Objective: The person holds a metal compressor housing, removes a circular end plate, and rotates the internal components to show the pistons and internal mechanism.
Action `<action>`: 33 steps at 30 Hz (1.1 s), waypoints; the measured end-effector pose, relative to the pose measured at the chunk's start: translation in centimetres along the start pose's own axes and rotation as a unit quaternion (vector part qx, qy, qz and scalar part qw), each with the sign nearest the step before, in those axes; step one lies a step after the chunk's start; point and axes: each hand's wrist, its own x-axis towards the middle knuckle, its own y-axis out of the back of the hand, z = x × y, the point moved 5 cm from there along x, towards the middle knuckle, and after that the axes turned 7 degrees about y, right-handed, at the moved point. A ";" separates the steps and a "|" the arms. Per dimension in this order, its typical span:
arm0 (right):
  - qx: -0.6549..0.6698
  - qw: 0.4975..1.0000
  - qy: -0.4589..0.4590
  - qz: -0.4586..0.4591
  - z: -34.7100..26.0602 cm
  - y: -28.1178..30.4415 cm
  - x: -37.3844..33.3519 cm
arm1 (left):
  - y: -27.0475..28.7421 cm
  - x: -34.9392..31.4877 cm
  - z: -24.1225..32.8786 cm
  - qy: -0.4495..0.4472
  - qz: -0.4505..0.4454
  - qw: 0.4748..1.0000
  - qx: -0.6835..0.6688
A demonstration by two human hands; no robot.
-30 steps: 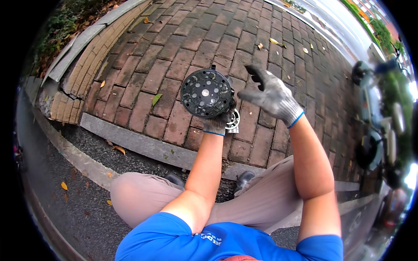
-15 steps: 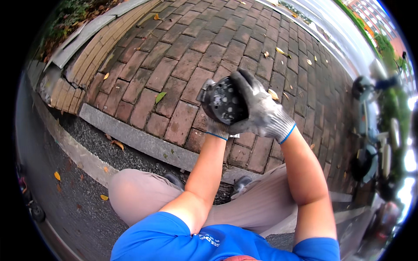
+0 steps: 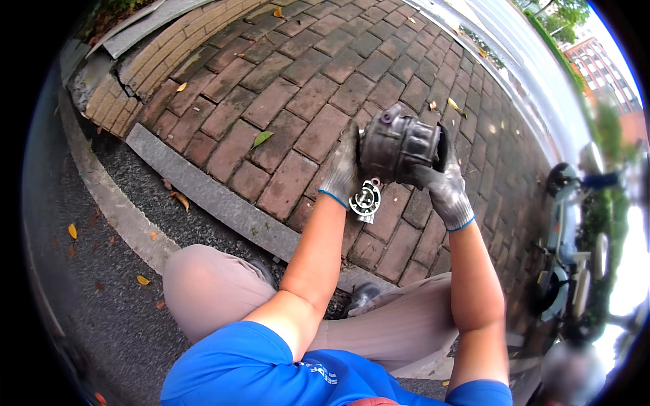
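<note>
Brick paving [image 3: 318, 101] takes most of the view; asphalt [image 3: 115, 311] lower left, stone kerb [image 3: 210, 189] b/w the two. Scooter [image 3: 562, 230] far right, blurry, well apart from the work.

Dark metal cylindrical housing [image 3: 389, 149]: out front b/w both hands, axis approx sideways, looks held up over the paving. Raised bands round it.

Right hand [image 3: 440, 172], gloved: part-open, curled round the housing's right end, thumb on the near side, fingers over the far side, some tips hidden. Left hand [image 3: 344, 166], also gloved: palm vs the left end, sharing the hold; fingers mostly behind the metal, so can't tell exact curl.

Handling, imo: prob. heavy for its size, so back up both ends, wrists level, & turn it w/ both hands tog. rather than 1 end at a time. Metal looks smooth, poss. greasy: full palm contact > fingertip grip. Keep elbows low for control.

Silver ring-shaped fitting [image 3: 365, 197]: just below the housing, beside the left wrist. Can't tell if attached or separate; I'd allow clearance so it doesn't get knocked.

Round port [image 3: 386, 117], housing's upper left: don't use as a grip pt, edge may be sharp.

Green leaf [image 3: 263, 138] on the bricks, n/a.
</note>
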 end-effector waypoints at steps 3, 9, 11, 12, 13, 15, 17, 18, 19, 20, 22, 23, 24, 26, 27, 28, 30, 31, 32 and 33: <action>0.136 0.990 0.028 0.018 0.8 0.9 -0.2 | 1.0 0.0 2.6 -0.102 0.123 0.933 0.322; 0.114 0.992 0.049 -0.008 0.6 0.5 -0.6 | -2.3 -1.6 2.8 -0.141 0.050 0.985 0.084; 0.091 0.995 0.039 -0.011 0.2 0.0 -0.9 | -2.9 -2.0 2.1 -0.120 -0.048 0.991 -0.030; 0.082 0.996 0.031 -0.006 0.1 0.0 -1.0 | -3.3 -2.2 1.9 -0.106 -0.097 0.986 -0.086; 0.071 0.997 0.025 -0.002 -0.1 -0.1 -0.9 | -3.7 -2.6 1.9 -0.077 -0.151 0.981 -0.092; 0.055 0.998 -0.012 0.030 -2.5 -2.1 -0.9 | -3.6 -2.5 2.1 -0.081 -0.139 0.985 -0.069; 0.076 0.996 -0.017 0.037 -2.3 -2.3 -0.7 | -4.1 -2.9 2.5 -0.092 -0.120 0.988 -0.035; 0.085 0.995 -0.019 0.043 -2.1 -2.2 -0.7 | -4.3 -2.8 2.3 -0.088 -0.134 0.986 -0.043; 0.057 0.997 -0.007 0.047 -1.6 -2.1 -0.7 | -4.4 -2.7 2.1 -0.083 -0.148 0.984 -0.051; 0.049 0.997 0.010 0.053 -1.2 -2.0 -0.7 | -4.5 -2.7 1.9 -0.080 -0.162 0.982 -0.061; 0.033 0.996 0.043 0.066 -0.9 -2.0 -0.7 | -4.5 -2.4 1.8 -0.090 -0.159 0.982 -0.050; 0.030 0.998 0.020 0.060 -1.1 -2.4 -0.7 | -4.1 -2.2 2.1 -0.092 -0.164 0.981 -0.045; 0.024 0.999 0.012 0.046 -1.4 -2.5 -0.7 | -3.6 -2.0 2.3 -0.094 -0.169 0.980 -0.040; 0.011 1.000 -0.003 0.015 -2.1 -2.7 -0.6 | -2.9 -1.9 2.6 -0.116 -0.157 0.981 -0.016; 0.037 0.999 -0.020 0.011 -2.4 -2.9 -1.0 | -2.7 -2.0 2.6 -0.122 -0.145 0.982 -0.005; 0.079 0.996 -0.025 0.016 -2.5 -2.8 -1.1 | -2.4 -2.1 2.7 -0.128 -0.133 0.983 0.006; 0.162 0.986 -0.036 0.026 -2.5 -2.4 -1.4 | -1.8 -2.0 2.5 -0.101 -0.176 0.979 0.022; 0.124 0.992 -0.024 0.030 -1.6 -1.7 -1.3 | -1.5 -1.7 2.4 -0.102 -0.185 0.977 0.030; 0.133 0.990 -0.029 0.029 -1.6 -1.5 -1.2 | -1.5 -1.7 2.5 -0.103 -0.192 0.975 0.037; 0.142 0.989 -0.034 0.028 -1.7 -1.4 -1.0 | -2.0 -1.3 2.2 -0.112 -0.219 0.967 -0.062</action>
